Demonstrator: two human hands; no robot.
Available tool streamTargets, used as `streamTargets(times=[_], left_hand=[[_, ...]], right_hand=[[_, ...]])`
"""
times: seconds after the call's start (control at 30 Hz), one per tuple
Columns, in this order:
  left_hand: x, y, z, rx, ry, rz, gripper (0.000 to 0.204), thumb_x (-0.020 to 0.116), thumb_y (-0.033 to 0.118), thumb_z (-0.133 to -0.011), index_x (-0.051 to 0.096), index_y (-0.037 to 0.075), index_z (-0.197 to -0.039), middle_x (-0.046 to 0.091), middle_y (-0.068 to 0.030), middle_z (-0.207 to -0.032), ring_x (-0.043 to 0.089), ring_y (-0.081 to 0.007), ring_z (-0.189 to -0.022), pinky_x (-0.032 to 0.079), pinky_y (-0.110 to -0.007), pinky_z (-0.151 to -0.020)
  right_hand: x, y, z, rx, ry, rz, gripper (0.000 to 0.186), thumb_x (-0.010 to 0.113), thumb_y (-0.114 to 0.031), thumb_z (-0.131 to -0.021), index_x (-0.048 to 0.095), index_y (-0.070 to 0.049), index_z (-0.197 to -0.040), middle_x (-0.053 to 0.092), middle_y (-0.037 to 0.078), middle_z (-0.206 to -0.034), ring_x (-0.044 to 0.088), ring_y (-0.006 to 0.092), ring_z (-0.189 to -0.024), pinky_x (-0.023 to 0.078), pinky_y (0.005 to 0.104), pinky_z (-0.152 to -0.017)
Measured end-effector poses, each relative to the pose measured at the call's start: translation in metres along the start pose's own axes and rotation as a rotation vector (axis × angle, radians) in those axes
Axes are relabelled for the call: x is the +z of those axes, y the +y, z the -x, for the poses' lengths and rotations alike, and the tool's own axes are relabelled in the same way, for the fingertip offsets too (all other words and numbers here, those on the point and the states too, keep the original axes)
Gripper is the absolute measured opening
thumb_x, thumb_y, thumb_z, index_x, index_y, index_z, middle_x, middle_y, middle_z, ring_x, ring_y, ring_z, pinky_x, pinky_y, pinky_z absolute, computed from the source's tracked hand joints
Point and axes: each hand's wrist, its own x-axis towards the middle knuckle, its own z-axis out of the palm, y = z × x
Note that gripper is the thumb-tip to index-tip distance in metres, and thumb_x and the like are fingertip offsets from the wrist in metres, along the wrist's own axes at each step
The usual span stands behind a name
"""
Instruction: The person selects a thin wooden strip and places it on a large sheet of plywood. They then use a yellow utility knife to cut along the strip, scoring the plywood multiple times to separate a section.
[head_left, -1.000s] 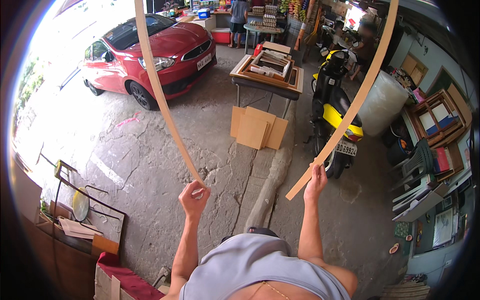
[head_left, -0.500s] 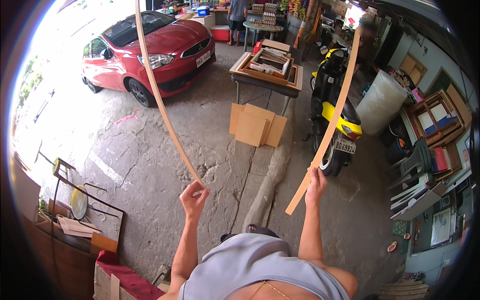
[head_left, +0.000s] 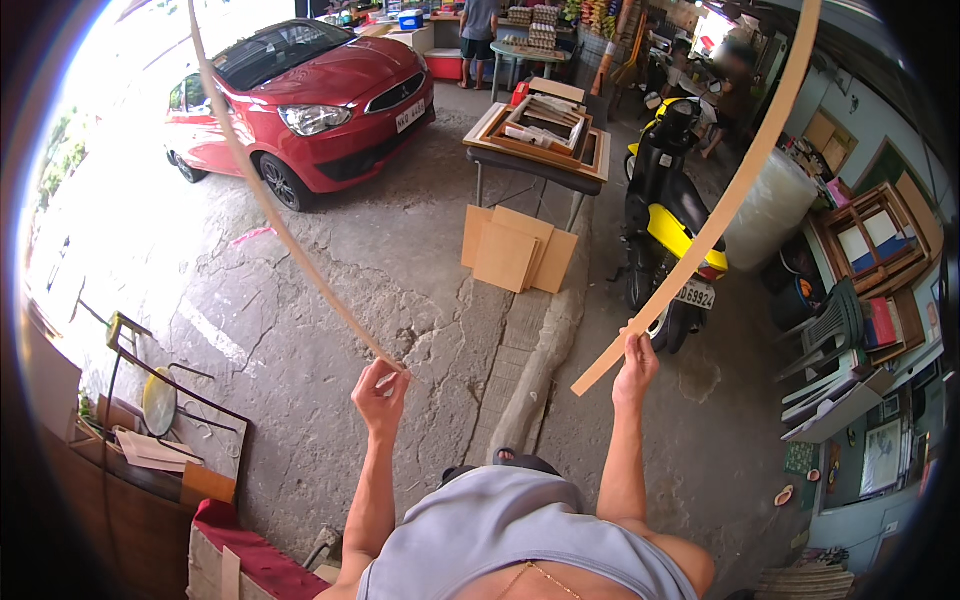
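A long thin wooden strip point(head_left: 725, 205) bends in a high arc over me, its two ends coming down in front of my chest. My left hand point(head_left: 380, 385) pinches the left end of the strip point(head_left: 290, 240), which rises toward the upper left. My right hand point(head_left: 634, 362) grips the wider right end just above its cut tip, and that side curves up to the upper right. Both arms are raised over the cracked concrete floor point(head_left: 330, 330).
A red car point(head_left: 300, 90) is parked at upper left. A table with stacked wooden frames point(head_left: 540, 135) stands ahead, flat boards point(head_left: 515, 250) leaning under it. A yellow and black scooter point(head_left: 670, 200) is right of it. Shelves, frames and chairs line the right wall; a person stands far back.
The strip's right side has swung outward to the right, widening the arc. Both hands stay on the ends at nearly the same height.
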Motion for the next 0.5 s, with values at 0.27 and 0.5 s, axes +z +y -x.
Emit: streamTargets(times=[0.27,0.5], left_hand=[[-0.009,-0.022,0.005,0.034,0.078,0.001,0.030,0.074,-0.007,-0.075,0.066,-0.004,-0.104,0.065,-0.0091,-0.103,0.065,-0.0158,-0.093,0.060,-0.030,-0.078],[-0.013,-0.023,-0.005,0.054,0.102,-0.025,0.031,0.074,-0.007,-0.074,0.066,-0.002,-0.103,0.064,-0.0074,-0.099,0.065,-0.0149,-0.092,0.060,-0.030,-0.078]], right_hand=[[0.007,0.006,0.006,0.056,0.036,0.044,0.028,0.055,-0.014,-0.098,0.060,0.005,-0.118,0.060,0.007,-0.107,0.057,0.0162,-0.103,0.044,0.0281,-0.091],[0.007,0.009,0.002,-0.017,-0.015,0.064,0.023,0.056,-0.015,-0.098,0.062,0.004,-0.110,0.060,0.003,-0.099,0.054,0.0101,-0.092,0.042,0.0245,-0.083]])
